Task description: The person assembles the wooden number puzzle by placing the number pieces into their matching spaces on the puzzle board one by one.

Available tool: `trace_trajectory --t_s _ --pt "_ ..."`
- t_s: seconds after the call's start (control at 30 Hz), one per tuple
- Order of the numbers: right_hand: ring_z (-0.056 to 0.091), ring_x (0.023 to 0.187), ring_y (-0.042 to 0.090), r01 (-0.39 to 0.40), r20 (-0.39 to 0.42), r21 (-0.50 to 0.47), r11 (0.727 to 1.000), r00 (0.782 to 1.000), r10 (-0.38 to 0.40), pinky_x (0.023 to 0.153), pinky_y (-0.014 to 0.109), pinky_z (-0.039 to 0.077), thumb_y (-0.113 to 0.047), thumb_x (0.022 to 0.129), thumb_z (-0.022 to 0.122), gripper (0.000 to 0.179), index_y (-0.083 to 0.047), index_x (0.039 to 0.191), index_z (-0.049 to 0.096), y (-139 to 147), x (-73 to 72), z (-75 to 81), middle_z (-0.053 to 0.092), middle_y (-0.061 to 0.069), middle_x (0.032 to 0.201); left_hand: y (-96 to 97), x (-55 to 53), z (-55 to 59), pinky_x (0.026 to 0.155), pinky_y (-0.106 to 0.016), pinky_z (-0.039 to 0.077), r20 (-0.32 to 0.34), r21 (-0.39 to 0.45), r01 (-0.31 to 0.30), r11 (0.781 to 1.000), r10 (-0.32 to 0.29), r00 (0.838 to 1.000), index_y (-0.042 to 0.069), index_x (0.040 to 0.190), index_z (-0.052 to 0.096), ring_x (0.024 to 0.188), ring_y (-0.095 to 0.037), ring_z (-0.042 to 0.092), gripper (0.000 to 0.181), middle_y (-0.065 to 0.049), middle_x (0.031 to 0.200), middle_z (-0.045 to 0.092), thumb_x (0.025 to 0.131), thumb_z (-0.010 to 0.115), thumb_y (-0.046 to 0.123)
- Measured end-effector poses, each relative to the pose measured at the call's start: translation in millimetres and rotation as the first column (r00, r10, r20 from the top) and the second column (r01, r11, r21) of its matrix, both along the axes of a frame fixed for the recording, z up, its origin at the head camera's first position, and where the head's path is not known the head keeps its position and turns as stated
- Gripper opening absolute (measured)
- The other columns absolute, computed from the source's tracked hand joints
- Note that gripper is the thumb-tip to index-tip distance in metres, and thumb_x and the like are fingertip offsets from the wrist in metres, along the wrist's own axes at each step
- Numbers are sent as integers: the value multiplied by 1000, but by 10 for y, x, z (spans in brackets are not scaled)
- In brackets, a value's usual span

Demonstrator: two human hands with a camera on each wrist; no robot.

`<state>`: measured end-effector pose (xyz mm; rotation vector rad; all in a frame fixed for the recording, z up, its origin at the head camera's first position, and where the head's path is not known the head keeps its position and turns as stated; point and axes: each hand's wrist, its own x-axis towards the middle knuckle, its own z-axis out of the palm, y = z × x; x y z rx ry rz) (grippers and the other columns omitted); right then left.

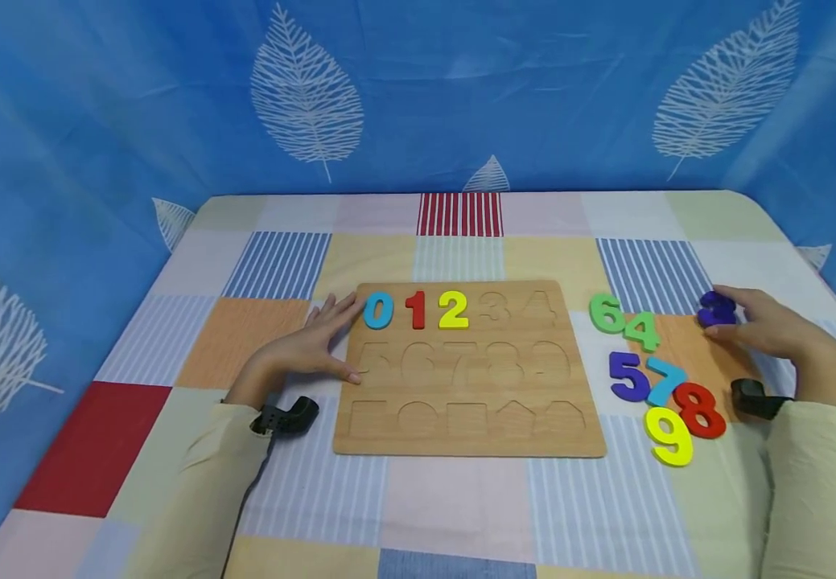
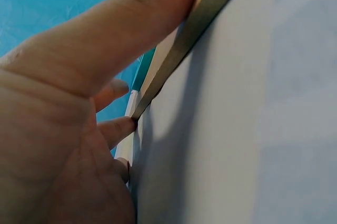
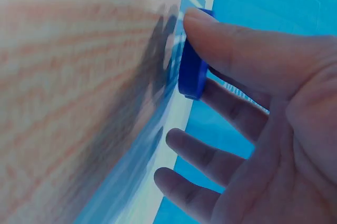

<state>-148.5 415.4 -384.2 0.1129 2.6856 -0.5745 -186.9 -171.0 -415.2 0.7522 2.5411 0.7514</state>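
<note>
A wooden number board (image 1: pixel 403 430) lies flat on the table; the blue 0 (image 1: pixel 378 310), red 1 (image 1: pixel 416 310) and yellow 2 (image 1: pixel 454 310) are in its top row. My left hand (image 1: pixel 309 346) spreads over the board's left edge, the thumb on its surface and the other fingers by the upper left corner. At the right, my right hand (image 1: pixel 776 326) pinches a dark blue number 3 (image 3: pixel 190 71) between thumb and index finger. In the right wrist view it is held just off the cloth, its other fingers extended.
Between board and right hand lie a green 6 (image 1: pixel 607 314), green 4 (image 1: pixel 642 330), purple 5 (image 1: pixel 629 378), light blue 7 (image 1: pixel 665 380), red 8 (image 1: pixel 700 410) and yellow 9 (image 1: pixel 669 437). A patchwork cloth (image 1: pixel 454 507) covers the table; a blue curtain (image 1: pixel 461 88) hangs behind.
</note>
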Motion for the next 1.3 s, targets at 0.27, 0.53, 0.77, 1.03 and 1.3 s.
trace_trajectory --t_s 0.27,0.53,0.77,1.03,1.3 --pt "11 121 56 38 -48 -12 999 998 -39 94 72 19 -42 86 58 93 6 142 1 -208 -37 49 6 42 137 17 -14 37 110 -54 -13 11 -1 11 1000 -11 1000 15 148 5 137 -34 -21 112 -11 154 -7 67 78 39" --pt "15 119 56 -33 -70 -30 999 997 31 94 71 21 -35 88 57 84 7 142 8 -486 -116 78 10 42 137 1 -22 2 110 -54 -14 5 3 8 1000 -8 1000 15 148 6 137 -34 -21 111 -10 154 -7 67 78 41" --pt "15 125 54 -61 -91 -72 996 994 54 96 71 19 -29 90 56 75 2 144 13 -823 -209 126 13 37 141 -10 -6 0 111 -53 -13 12 4 -7 1000 7 1000 16 148 7 138 -33 -21 111 -9 155 -6 66 78 41" --pt "16 128 54 -122 -145 -94 988 983 108 98 69 20 -28 90 56 73 -1 145 15 -1158 -322 277 14 34 144 6 -25 12 111 -52 -14 13 1 5 1000 -5 1000 17 148 6 138 -32 -21 110 -8 155 -7 68 78 40" --pt "20 129 50 -166 -184 -129 978 973 141 99 67 24 -24 90 57 72 -5 146 16 -1505 -416 448 15 29 146 -2 -12 5 111 -53 -13 10 -6 5 1000 -5 1000 18 148 7 138 -33 -21 110 -8 155 -7 68 77 41"
